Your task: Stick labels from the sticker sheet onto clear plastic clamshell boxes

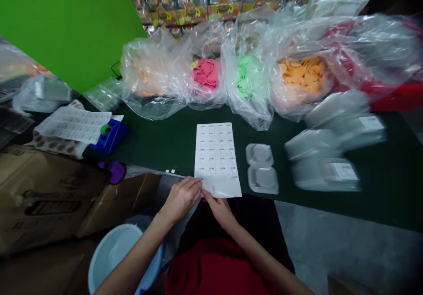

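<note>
A white sheet of printed stickers (pixel 216 154) lies on the dark green table, its lower edge reaching the table's front edge. The bottom strip of the sheet is partly bare backing. At its lower left corner, my left hand (pixel 185 196) has its fingers closed in a pinch on the sheet; the fingertips are partly hidden. My right hand (pixel 220 209) grips the bottom edge just beside it, thumb on top and fingers underneath. Right of the sheet rests an open clear plastic clamshell box (pixel 263 179). Two small white pieces (pixel 170 171) lie left of my left hand.
Clear bags of pink (pixel 207 72), green (pixel 248 75) and orange (pixel 302 75) pieces line the table's back. Stacked clear boxes (pixel 317 174) stand right. A blue tape dispenser (pixel 110 136) sits left, above cardboard boxes (pixel 49 198) and a light blue bucket (pixel 115 246).
</note>
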Available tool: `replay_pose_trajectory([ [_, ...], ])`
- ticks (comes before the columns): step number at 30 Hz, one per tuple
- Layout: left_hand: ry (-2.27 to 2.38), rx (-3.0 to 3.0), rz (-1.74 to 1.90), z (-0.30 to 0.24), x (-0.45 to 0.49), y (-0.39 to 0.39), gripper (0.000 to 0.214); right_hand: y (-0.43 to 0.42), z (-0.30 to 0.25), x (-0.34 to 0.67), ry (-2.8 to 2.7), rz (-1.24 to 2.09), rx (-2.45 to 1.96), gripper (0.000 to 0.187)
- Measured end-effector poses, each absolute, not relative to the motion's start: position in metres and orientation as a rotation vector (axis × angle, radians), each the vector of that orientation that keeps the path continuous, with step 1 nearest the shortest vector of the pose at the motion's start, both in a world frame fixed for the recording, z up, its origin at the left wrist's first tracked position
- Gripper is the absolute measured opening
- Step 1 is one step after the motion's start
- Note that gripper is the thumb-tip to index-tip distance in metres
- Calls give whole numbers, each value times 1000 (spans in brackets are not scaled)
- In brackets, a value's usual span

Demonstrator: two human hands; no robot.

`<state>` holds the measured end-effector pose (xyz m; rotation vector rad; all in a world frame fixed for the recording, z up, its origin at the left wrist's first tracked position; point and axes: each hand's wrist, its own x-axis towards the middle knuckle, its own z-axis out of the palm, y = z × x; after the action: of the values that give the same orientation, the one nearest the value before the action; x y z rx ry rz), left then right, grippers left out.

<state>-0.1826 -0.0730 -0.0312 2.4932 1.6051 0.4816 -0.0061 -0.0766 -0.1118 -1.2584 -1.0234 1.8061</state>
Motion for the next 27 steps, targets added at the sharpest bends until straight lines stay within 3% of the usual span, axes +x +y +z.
replay_pose_trajectory([
  [4, 1651, 2427, 511, -28, -181, -67, 18, -77, -111, -10, -1055, 1757, -1222, 55],
  [13, 1579, 2409, 357, -21, -179, -69, 15, -69, -101, -3, -1235, 1676, -1238, 50],
  [22, 1874, 1911, 801, -24, -182, -56, 17, -76, -105, -8, -1053, 1787, -1319, 47],
  [27, 1714, 2173, 548, -12, -181, -64, 16, -76, -106, -7, -1083, 1774, -1266, 44],
])
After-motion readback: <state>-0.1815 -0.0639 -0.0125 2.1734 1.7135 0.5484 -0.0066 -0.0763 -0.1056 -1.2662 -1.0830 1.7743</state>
